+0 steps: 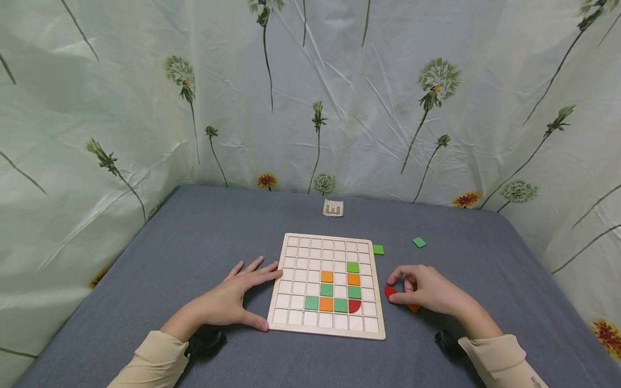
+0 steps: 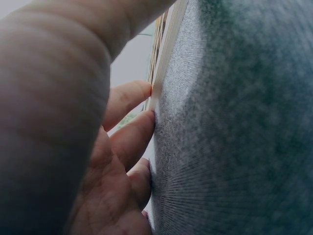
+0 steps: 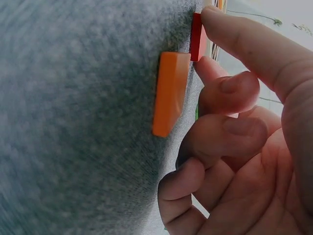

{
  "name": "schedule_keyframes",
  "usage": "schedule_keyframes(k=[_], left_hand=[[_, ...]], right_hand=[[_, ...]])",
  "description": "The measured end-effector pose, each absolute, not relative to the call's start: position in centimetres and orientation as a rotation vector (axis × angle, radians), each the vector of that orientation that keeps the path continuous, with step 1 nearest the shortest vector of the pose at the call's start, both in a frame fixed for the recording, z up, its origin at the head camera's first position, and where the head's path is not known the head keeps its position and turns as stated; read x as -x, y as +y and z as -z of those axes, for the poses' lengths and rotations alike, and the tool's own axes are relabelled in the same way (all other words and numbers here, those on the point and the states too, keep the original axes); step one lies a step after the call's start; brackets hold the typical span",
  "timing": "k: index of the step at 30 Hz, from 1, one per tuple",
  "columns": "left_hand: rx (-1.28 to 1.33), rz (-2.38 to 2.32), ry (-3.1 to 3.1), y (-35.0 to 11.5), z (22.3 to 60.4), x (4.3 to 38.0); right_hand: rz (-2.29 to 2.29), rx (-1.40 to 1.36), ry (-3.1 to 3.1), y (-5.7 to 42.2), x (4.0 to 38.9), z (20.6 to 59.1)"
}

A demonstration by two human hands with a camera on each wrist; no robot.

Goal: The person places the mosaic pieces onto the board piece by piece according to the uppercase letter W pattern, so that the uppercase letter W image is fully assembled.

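A wooden grid board lies flat in the middle of the table in the head view. Orange and green squares fill several of its cells, and a red rounded tile sits near its lower right. Fingers spread, my left hand touches the board's left edge with fingertips and thumb. To the right of the board, my right hand pinches a red tile between thumb and index finger, close over the cloth. An orange tile lies on the cloth beside that hand, mostly covered by it in the head view.
One light green tile lies against the board's upper right edge. Farther right is a darker green tile. A small card with a grid pattern rests at the back of the grey table, before a flowered curtain.
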State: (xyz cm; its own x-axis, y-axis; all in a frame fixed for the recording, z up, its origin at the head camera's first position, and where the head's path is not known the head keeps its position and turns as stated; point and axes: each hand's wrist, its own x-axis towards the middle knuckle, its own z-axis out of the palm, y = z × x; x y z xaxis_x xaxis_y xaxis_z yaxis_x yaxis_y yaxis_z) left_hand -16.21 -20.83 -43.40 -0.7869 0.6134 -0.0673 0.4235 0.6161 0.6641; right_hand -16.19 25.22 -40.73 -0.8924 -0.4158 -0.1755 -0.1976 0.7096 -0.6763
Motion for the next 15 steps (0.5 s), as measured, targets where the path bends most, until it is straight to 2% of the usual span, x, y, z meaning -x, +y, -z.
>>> schedule_keyframes(k=[15], left_hand=[[-0.834,-0.931,2.557,-20.78,43.54,16.30]], right_hand=[[0.998,0.494,2.591,25.68,16.42,40.99]])
